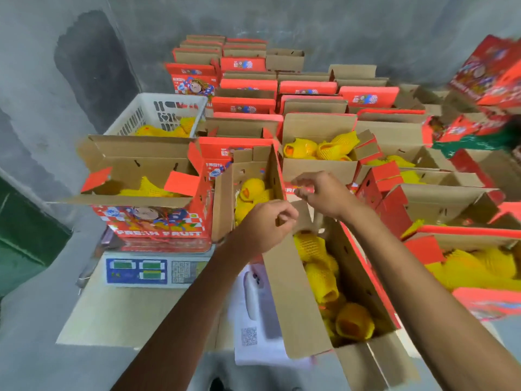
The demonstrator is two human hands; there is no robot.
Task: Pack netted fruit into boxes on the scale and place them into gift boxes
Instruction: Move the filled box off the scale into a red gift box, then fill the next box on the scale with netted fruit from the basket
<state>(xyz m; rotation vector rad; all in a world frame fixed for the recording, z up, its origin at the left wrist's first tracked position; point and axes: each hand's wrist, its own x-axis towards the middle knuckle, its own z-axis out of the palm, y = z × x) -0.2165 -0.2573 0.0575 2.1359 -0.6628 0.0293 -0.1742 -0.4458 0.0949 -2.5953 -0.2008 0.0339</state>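
Many boxes [318,153] at twelve o'clock hold netted fruit [321,273]; one box sits on the scale [158,270]. Left hand [265,224] and right hand [324,193] pinch a flap [293,292]; closing remains.

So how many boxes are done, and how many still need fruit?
Several red gift boxes already hold netted fruit, like the one on the scale and the open box behind the hands. Right now the left hand and right hand grip the flaps of the nearest box, which is full. Still left: many boxes at the back look folded and unfilled, and the white basket still has fruit.
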